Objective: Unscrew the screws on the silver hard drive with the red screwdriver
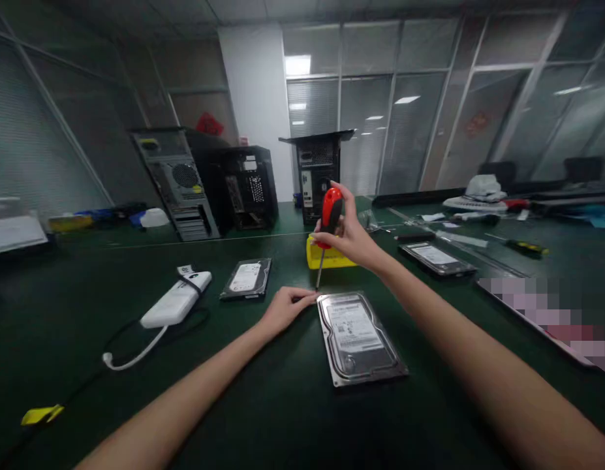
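My right hand [350, 228] is closed round the red and black handle of a screwdriver [332, 207]. Its shaft points down, slightly tilted, and the tip is by the far left corner of a silver hard drive [356, 333]. The drive lies flat on the table, its white label facing up. At that same corner, my left hand [288, 308] has thumb and forefinger pinched together beside the screwdriver's tip. Whatever those fingers hold is too small to make out. Just behind the screwdriver sits a yellow container [334, 259], partly covered by my right hand.
A second hard drive [246, 279] and a white power strip [177, 300] lie to the left. On the right are another drive [436, 258], a pinkish flat object [537, 320] and a yellow-black screwdriver [525, 248]. Computer cases [185, 186] stand at the back.
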Tool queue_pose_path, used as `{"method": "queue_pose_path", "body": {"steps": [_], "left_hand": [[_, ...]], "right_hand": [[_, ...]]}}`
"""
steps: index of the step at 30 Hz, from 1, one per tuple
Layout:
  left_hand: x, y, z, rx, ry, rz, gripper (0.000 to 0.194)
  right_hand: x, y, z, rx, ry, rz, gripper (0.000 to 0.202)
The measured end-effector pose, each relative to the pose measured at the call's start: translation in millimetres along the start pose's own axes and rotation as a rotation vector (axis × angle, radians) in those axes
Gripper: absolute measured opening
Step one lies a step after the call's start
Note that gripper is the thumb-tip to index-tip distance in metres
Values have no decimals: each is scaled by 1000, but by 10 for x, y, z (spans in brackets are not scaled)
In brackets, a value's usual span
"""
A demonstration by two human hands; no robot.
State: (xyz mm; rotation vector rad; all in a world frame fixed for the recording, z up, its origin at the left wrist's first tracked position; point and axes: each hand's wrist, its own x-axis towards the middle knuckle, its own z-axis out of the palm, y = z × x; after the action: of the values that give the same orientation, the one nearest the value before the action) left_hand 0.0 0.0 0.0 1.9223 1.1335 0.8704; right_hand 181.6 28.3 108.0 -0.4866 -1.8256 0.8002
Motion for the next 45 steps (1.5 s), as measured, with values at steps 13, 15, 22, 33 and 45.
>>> {"method": "queue_pose_path", "body": {"steps": [13,15,22,33,45], "left_hand": [[-6,19,24,-101,-24,12,35],[-9,38,24,-113,-27,11,34],[-4,49,19,-118,-36,11,31],[-2,16,5,-83,-56,37,31],[2,5,17,-65,-32,30,32]], "right_hand": [[-30,38,-2,7,-21,21,96],[-33,43,0,25,-23,10,96],[-45,41,27,29,-23,5,96],[-48,57,25,23,-45,25,97],[-50,14,29,-3,-46,21,96]]}}
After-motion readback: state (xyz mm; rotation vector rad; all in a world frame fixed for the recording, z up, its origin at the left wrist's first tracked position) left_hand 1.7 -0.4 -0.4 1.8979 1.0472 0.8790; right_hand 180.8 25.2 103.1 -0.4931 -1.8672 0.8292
